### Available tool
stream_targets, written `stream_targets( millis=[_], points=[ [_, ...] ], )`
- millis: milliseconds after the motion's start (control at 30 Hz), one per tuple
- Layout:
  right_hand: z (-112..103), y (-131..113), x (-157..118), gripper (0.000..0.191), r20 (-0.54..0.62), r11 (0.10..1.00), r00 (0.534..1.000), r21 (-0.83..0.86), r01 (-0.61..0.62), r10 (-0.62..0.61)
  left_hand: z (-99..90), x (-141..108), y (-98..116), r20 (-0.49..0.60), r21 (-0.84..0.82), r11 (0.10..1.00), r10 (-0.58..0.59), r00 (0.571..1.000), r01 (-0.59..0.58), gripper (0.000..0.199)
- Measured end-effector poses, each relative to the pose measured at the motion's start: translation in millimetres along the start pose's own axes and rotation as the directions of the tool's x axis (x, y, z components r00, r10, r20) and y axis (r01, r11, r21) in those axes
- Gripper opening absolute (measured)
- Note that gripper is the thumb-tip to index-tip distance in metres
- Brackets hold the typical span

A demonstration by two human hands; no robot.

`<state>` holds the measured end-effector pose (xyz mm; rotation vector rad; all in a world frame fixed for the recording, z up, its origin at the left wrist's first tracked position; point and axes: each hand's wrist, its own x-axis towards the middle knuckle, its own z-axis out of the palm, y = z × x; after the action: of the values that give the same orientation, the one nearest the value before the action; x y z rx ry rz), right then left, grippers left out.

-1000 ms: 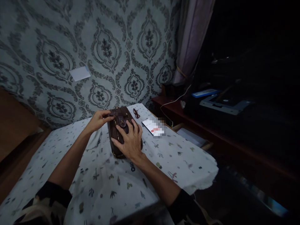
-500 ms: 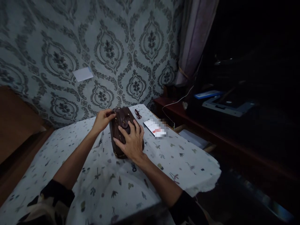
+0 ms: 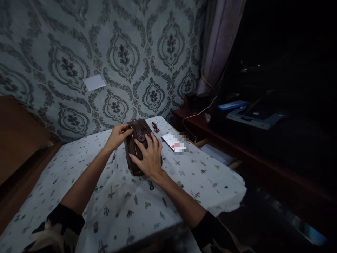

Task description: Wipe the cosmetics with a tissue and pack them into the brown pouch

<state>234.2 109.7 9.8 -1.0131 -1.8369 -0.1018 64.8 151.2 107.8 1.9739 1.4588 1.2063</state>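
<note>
A dark brown leather bag (image 3: pixel 131 160) with gold-coloured zips and a small flap lies on the white patterned tablecloth. My left hand (image 3: pixel 117 137) is at its far left part, thumb and forefinger pinched together over a zip line; whatever is between the fingertips is too small to make out. Spread across the near right part of the bag, my right hand (image 3: pixel 150 154) rests with fingers apart, pressing on its top. The hand partly hides the flap's right side and the zip.
Right of the bag lie a phone (image 3: pixel 172 141) with a lit screen and dark red glasses (image 3: pixel 155 127). A white cable (image 3: pixel 201 113) runs down beside an open drawer (image 3: pixel 217 154). The patterned wall stands behind, a brown board (image 3: pixel 21 133) at left.
My left hand has shifted slightly right along the top of the bag, fingers still pinched. My right hand stays spread on the bag.
</note>
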Motion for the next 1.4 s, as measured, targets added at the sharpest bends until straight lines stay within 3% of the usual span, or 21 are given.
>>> stream_targets(
  millis=[100,200,333,500,1000,1400],
  points=[
    [-3.0,3.9,-5.9,0.058,0.025,1.000,0.999,0.006,0.022,-0.022,2.4,10.3,4.5,-0.008,0.033,0.999,0.017,1.000,-0.017,0.025],
    [-4.2,8.8,-18.8,0.066,0.005,0.999,0.999,0.015,0.033,-0.033,9.5,20.9,12.8,0.058,0.127,0.990,0.051,0.997,-0.059,0.031],
    [-2.2,12.6,-33.7,0.060,-0.045,0.999,0.999,0.018,0.027,-0.026,24.9,32.1,19.5,0.127,0.273,0.956,0.076,0.989,-0.109,0.035],
    [-1.2,15.8,-35.1,0.056,-0.063,0.998,0.996,0.031,0.058,-0.056,37.2,35.0,18.5,0.046,0.390,0.917,0.069,0.997,-0.082,0.022],
    [-0.7,18.2,-34.8,0.057,-0.041,0.998,0.998,0.037,0.042,-0.040,43.7,29.0,18.2,-0.098,0.251,0.968,0.041,0.994,-0.015,0.017],
    [-2.9,16.9,-34.6,0.057,-0.031,0.998,0.999,0.052,0.027,-0.025,42.7,30.5,13.2,-0.074,0.233,0.972,0.057,0.996,-0.039,0.017]
  ],
)
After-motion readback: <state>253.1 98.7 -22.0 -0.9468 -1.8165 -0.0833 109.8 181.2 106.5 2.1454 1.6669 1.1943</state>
